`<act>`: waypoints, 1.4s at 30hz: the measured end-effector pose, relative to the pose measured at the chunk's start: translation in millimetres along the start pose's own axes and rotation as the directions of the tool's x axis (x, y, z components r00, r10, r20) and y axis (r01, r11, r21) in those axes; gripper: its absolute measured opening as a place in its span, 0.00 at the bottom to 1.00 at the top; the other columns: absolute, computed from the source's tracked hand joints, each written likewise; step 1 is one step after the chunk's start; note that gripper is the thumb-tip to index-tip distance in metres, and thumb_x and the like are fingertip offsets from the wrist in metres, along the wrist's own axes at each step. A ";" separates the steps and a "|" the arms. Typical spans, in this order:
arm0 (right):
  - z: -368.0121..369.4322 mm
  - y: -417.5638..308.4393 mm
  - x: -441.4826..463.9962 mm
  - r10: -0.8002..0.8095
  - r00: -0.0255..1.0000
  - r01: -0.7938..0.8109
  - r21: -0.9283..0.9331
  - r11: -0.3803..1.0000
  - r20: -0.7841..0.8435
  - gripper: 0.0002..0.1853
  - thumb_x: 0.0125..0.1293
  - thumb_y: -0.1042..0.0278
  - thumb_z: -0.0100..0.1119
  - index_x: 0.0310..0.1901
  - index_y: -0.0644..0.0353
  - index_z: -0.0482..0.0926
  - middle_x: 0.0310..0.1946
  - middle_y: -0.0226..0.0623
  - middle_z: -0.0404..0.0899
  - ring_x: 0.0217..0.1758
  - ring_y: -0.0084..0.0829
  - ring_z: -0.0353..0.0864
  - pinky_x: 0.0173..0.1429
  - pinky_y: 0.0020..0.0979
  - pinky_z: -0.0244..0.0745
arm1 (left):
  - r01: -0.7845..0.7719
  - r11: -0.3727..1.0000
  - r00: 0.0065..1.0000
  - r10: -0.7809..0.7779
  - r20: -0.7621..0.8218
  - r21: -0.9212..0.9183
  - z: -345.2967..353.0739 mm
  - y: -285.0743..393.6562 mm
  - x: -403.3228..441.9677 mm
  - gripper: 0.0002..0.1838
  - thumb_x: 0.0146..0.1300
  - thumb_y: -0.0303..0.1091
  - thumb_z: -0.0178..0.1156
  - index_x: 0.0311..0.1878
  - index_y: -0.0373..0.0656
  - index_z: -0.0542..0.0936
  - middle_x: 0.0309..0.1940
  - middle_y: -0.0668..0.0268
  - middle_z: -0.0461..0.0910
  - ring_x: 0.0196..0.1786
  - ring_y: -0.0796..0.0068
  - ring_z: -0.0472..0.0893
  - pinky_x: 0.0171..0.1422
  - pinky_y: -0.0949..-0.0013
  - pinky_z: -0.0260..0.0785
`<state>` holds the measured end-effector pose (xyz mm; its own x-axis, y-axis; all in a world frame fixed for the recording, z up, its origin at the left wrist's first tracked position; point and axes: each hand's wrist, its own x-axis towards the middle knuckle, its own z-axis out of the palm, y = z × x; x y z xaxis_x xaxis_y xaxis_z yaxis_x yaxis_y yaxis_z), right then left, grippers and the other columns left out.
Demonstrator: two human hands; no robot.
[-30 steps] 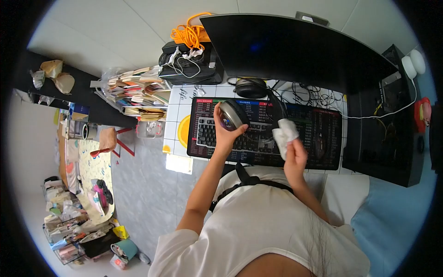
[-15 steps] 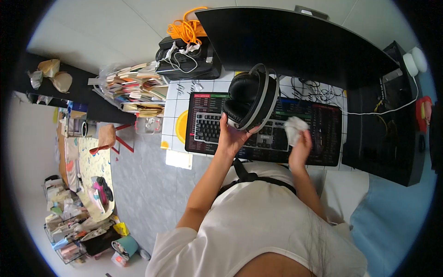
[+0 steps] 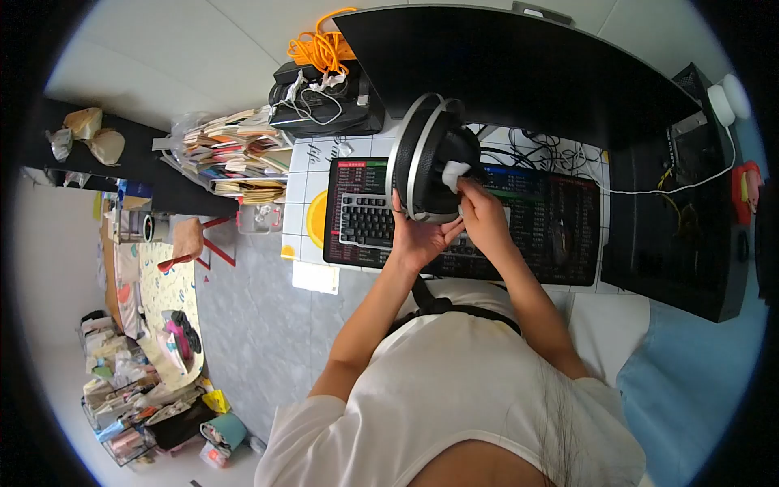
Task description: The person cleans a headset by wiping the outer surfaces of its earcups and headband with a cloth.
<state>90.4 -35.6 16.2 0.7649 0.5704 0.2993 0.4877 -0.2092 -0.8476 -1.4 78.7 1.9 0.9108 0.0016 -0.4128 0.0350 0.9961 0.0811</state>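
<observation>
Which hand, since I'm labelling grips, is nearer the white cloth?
Right. The right hand pinches the white cloth by an ear cup; the left hand is apart from it, holding the headphones nearer the body.

1. A wide, black, curved-screen monitor (image 3: 519,77) stands at the back of a white, grid-patterned tabletop (image 3: 299,174).
2. A black desk mat printed with coloured text (image 3: 531,252) lies on the tabletop, under a black-keyed keyboard with a silver frame (image 3: 365,221).
3. Thin, tangled black and white cables (image 3: 556,154) lie between mat and monitor.
4. A bright orange coiled cord (image 3: 324,53) sits atop a boxy black device (image 3: 350,118), beside a slanting stack of papers (image 3: 235,154).
5. A large, black, rectangular computer case (image 3: 665,272) stands at the right.
6. A red-legged stool with a tan seat (image 3: 187,240) stands on the grey floor (image 3: 251,325).
</observation>
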 end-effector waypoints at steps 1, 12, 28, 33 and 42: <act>0.0 -6.6 4.6 0.034 0.996 -0.032 -0.026 0.999 0.081 0.14 0.64 0.76 0.46 0.50 0.67 0.74 0.43 0.51 0.78 0.43 0.49 0.79 0.44 0.39 0.75 | -0.006 1.000 1.000 0.006 -0.029 0.001 4.3 -1.0 -1.1 0.52 0.50 0.78 0.44 0.66 0.42 0.60 0.63 0.53 0.64 0.62 0.50 0.68 0.69 0.53 0.58; -5.5 -18.6 -0.3 0.126 0.990 -0.137 0.183 0.973 0.071 0.14 0.65 0.73 0.47 0.51 0.64 0.74 0.41 0.52 0.78 0.43 0.50 0.79 0.44 0.39 0.73 | -0.051 0.996 0.997 0.054 -0.049 0.074 -2.7 1.8 2.6 0.50 0.49 0.76 0.49 0.64 0.44 0.64 0.63 0.58 0.65 0.63 0.60 0.67 0.68 0.58 0.57; 1.1 5.5 2.5 0.394 0.800 -0.599 0.634 0.489 0.453 0.19 0.69 0.71 0.44 0.60 0.62 0.69 0.54 0.33 0.74 0.55 0.25 0.72 0.59 0.24 0.64 | -0.153 0.973 0.931 0.201 -0.306 0.174 -15.1 -3.4 12.6 0.47 0.54 0.68 0.55 0.64 0.37 0.59 0.59 0.51 0.65 0.61 0.58 0.68 0.66 0.57 0.60; -13.0 9.7 3.6 0.387 0.787 -0.520 0.854 -0.004 0.480 0.19 0.68 0.71 0.40 0.58 0.63 0.68 0.53 0.38 0.74 0.57 0.32 0.74 0.62 0.34 0.67 | -0.223 0.937 0.925 0.291 -0.244 0.270 -13.7 -3.7 14.4 0.39 0.58 0.63 0.54 0.62 0.42 0.63 0.56 0.56 0.69 0.60 0.59 0.69 0.66 0.57 0.61; -21.8 17.5 9.5 0.244 0.819 -0.457 0.847 -0.271 0.519 0.14 0.68 0.67 0.43 0.49 0.61 0.75 0.49 0.38 0.77 0.53 0.33 0.76 0.59 0.36 0.69 | -0.082 0.945 0.932 0.185 -0.311 0.316 -23.9 2.9 13.5 0.44 0.55 0.65 0.56 0.64 0.39 0.59 0.58 0.53 0.67 0.60 0.55 0.68 0.67 0.55 0.58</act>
<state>115.5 -51.1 13.7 0.5268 0.8287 -0.1893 -0.8381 0.4691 -0.2786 1.1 83.7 -25.1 0.7276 0.2134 -0.6519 0.0883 0.9134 0.3975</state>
